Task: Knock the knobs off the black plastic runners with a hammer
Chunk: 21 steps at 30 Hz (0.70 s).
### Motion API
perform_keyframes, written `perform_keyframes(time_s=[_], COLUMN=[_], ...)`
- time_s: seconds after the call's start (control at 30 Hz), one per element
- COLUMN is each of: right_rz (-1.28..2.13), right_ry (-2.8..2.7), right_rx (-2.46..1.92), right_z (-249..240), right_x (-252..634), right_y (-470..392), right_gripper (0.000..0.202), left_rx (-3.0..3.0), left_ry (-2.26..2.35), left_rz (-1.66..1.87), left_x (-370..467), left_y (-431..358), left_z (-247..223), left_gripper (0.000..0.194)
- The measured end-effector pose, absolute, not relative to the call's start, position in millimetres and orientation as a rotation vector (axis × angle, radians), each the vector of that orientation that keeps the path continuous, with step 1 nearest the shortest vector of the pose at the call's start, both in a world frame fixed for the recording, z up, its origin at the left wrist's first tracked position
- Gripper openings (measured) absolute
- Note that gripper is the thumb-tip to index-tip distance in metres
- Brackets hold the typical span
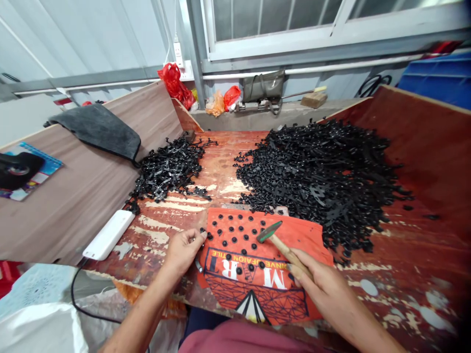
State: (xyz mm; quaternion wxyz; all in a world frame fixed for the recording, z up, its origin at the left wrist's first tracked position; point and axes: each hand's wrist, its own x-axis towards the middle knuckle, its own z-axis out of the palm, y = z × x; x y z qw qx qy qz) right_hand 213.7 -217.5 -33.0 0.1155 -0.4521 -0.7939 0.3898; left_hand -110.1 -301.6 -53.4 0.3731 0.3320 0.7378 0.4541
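Note:
My right hand [309,274] is wrapped round the wooden handle of a small hammer [285,247]. Its green-edged metal head is over the orange printed cloth [294,230], among small round black rubber-like pieces [234,239] spread across the cloth in loose rows. At the cloth's left edge, my left hand [186,250] has thumb and forefinger pinched together by a small black piece [209,236]. I cannot make out whether that piece is between the fingertips or just beyond them.
A large heap of black parts [316,171] covers the table's right side; a smaller heap [169,169] lies left. A white power bank-like box [109,235] with a black cable rests near the left edge. Wooden boards [110,122] wall the sides, with a dark cloth [99,130] draped over one.

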Motion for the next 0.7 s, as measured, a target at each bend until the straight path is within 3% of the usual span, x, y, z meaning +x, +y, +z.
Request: perform_keyframes(time_s=[0.7], right_rz=[0.992], right_ry=[-2.489], right_rx=[-0.959], right_z=[10.7], right_x=[150.0], right_y=[-226.9], right_gripper=[0.049], left_rx=[0.962], left_ry=[1.905], left_rz=[1.053], left_x=[-111.3], left_y=[-303.9], left_z=[-45.1], left_gripper=[0.038])
